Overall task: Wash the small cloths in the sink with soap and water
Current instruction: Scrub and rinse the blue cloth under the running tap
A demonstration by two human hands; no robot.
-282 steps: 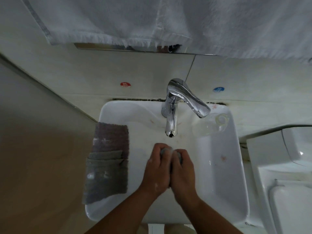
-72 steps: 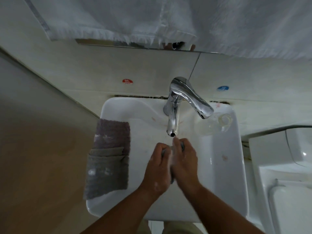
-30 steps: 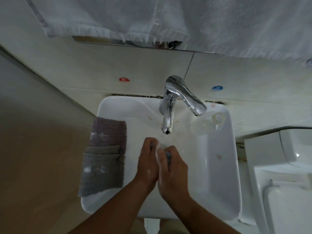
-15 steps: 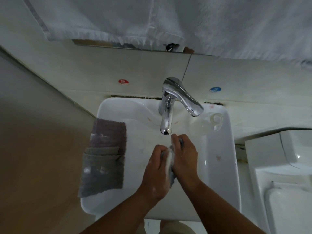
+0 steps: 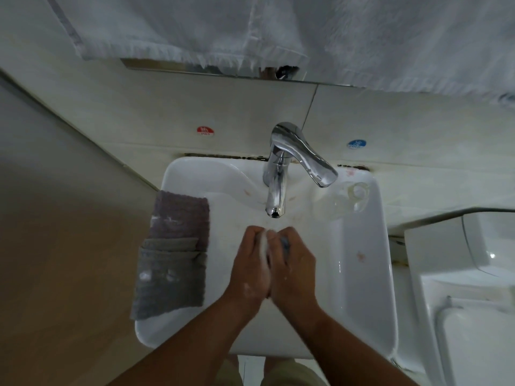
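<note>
Over the white sink (image 5: 362,274), my left hand (image 5: 249,268) and my right hand (image 5: 295,267) press together, closed on a small soapy cloth (image 5: 264,246) squeezed between the palms. Only a pale foamy edge and a bluish-grey bit of it show; the rest is hidden. Soap flecks dot both hands. On the sink's left rim lie two more small cloths: a purple-grey one (image 5: 181,213) behind and a grey one (image 5: 170,277) overlapping its near end. The chrome tap (image 5: 276,188) stands just beyond my fingers, with no water stream visible.
A clear glass soap dish (image 5: 351,196) sits on the sink's back right corner. White towels (image 5: 278,32) hang above, near the wall tiles with red and blue stickers. A white toilet tank (image 5: 473,274) stands to the right, a beige wall to the left.
My hands keep rubbing the cloth. The right hand has slid back from near the spout, so both hands are now level and pressed palm to palm.
</note>
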